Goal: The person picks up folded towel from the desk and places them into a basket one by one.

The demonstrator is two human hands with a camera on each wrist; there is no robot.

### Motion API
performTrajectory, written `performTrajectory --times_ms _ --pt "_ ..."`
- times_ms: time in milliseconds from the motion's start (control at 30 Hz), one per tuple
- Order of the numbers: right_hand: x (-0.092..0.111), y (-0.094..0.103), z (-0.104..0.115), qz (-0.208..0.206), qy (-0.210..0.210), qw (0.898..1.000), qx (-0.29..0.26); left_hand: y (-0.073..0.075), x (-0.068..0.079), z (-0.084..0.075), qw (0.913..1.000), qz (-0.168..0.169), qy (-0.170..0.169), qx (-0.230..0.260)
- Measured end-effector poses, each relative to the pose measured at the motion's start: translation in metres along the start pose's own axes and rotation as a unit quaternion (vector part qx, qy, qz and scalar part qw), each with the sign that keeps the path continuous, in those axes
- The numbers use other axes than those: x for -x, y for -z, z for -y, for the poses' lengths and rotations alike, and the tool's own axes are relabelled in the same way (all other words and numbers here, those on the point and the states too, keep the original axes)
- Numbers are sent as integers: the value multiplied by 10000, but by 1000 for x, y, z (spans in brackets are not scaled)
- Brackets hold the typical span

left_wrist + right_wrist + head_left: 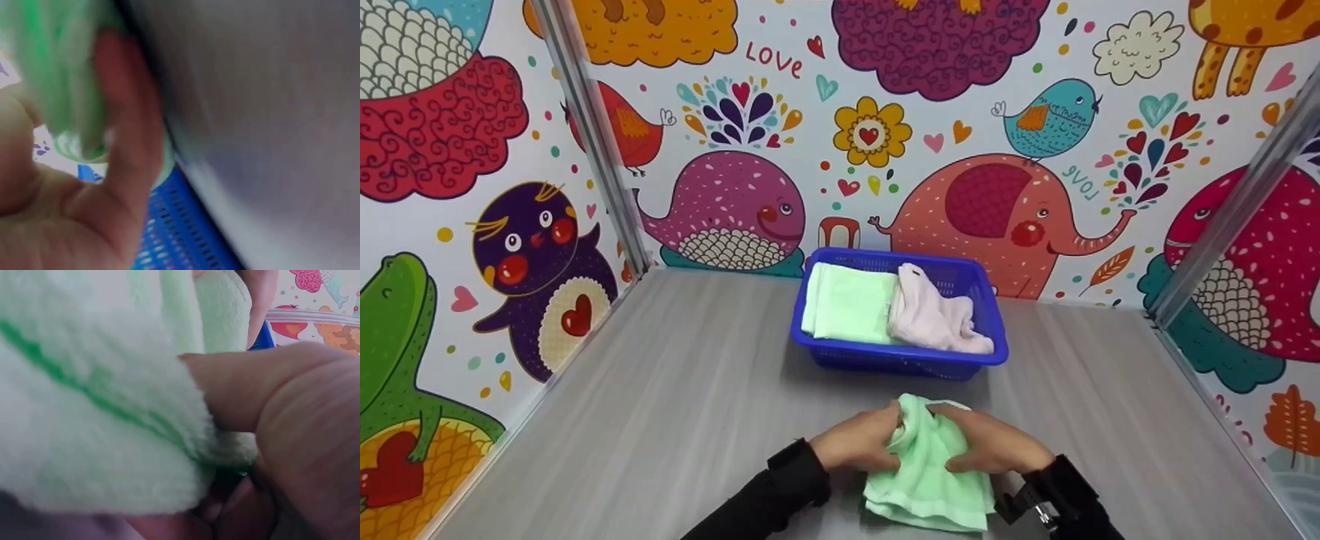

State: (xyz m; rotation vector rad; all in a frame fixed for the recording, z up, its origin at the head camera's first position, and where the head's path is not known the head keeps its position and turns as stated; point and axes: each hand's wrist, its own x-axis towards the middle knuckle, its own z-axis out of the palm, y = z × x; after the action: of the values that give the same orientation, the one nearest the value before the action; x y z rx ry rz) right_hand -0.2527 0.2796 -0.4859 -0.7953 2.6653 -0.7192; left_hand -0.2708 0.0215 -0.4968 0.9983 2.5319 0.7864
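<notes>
A light green towel (934,472), folded and bunched, is between my two hands at the front of the table. My left hand (859,442) grips its left side, with fingers behind the cloth and thumb in front; the left wrist view shows the fingers (132,124) curled about the fabric. On the right side my right hand (997,439) pinches the towel, its thumb pressed on the front layer. Close up in the right wrist view, the towel (112,416) hangs in thick layers with the thumb (236,388) against the edge.
A blue plastic basket (900,356) stands just beyond the hands. Inside lie a folded green towel (851,304) on the left and a crumpled pale pink cloth (934,315) on the right. Printed panels (720,210) wall in the grey table (675,375) at the back and sides.
</notes>
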Motion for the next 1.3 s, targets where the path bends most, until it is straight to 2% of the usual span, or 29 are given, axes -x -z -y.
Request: performTrajectory --times_ms 167,267,367,433,500,600,667,733,833,933,1000,1067,1167,1233,1300 --pt "4 20 17 -146 459 9983 337 25 7 -11 9950 -168 -876 453" --pt "10 37 26 -322 595 9974 256 42 12 -20 9896 -434 -1280 484" --pt "15 52 28 -793 683 9945 35 56 15 -27 9850 -899 -1443 286" --pt "15 60 26 -1275 677 9894 -133 61 14 -29 9790 -1413 -1460 189" --pt "14 66 25 -1924 586 9792 -277 64 8 -29 9673 -2056 -1472 189" --pt "7 73 23 -2868 377 9558 -526 68 -7 -25 9458 -2899 -1322 627" --pt "0 77 21 -3481 180 9352 -627 71 -19 -21 9315 -3288 -1274 897" --pt "-8 81 17 -3960 -77 9157 -677 72 -32 -19 9228 -3513 -1207 1024" --pt "-23 85 9 -4287 -480 8991 -740 73 -49 -17 9183 -3619 -1257 1003" --pt "-36 85 -1 -4223 -603 9011 -781 69 -62 -14 9278 -3313 -1247 1176" --pt "-42 83 -8 -4163 -462 9051 -724 66 -68 -13 9358 -3054 -1220 1273" --pt "-47 80 -16 -4242 -301 9034 -548 63 -74 -11 9407 -2914 -1242 1216" --pt "-56 74 -28 -4359 -216 8993 -282 58 -83 -7 9363 -3116 -1364 875" --pt "-61 70 -36 -4272 -330 9035 -115 54 -89 -1 9303 -3360 -1378 509" --pt "-65 65 -43 -4041 -524 9131 111 50 -91 4 9268 -3518 -1317 15"
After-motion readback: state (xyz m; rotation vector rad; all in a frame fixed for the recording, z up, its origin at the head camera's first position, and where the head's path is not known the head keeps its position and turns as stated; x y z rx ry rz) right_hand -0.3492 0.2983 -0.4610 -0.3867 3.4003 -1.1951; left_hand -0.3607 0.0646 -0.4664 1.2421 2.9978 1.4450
